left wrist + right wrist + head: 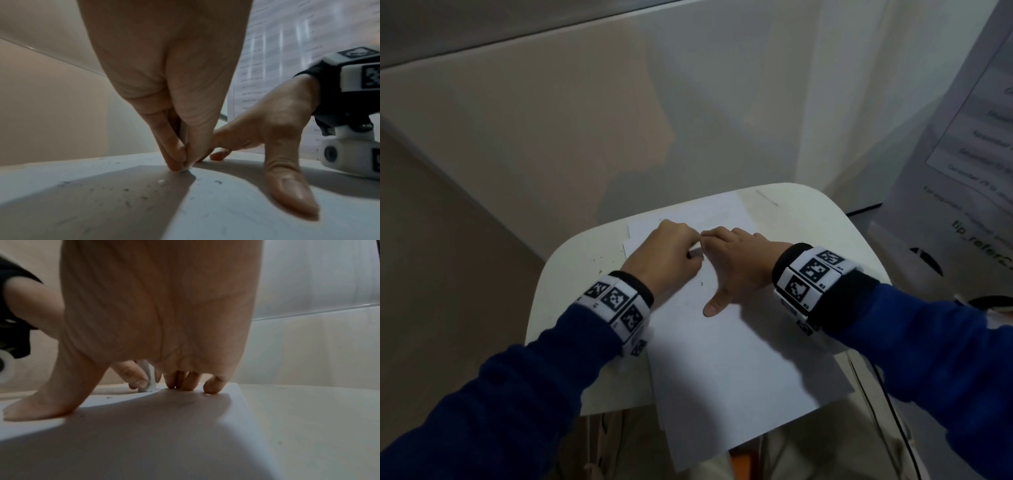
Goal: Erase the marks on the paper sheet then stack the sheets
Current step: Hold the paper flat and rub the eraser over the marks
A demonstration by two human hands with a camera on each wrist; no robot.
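A white paper sheet (722, 359) lies slanted on a small white table (808, 219) and overhangs its near edge. More sheets (722, 212) lie under it at the far end. My left hand (688, 250) pinches a thin white eraser (184, 139) and holds its tip against the sheet (226, 211). My right hand (722, 267) is spread beside it, fingertips (185, 382) and thumb pressing the sheet (144, 443) down. The eraser (149, 379) stands just left of those fingers. A small dark mark (701, 283) shows near the thumb.
Eraser crumbs (599, 260) dot the table left of the sheets, and more crumbs (127, 194) lie on the paper. A printed notice (979, 137) hangs at the right. Cables (887, 411) run past the table's right front. Pale walls stand close behind.
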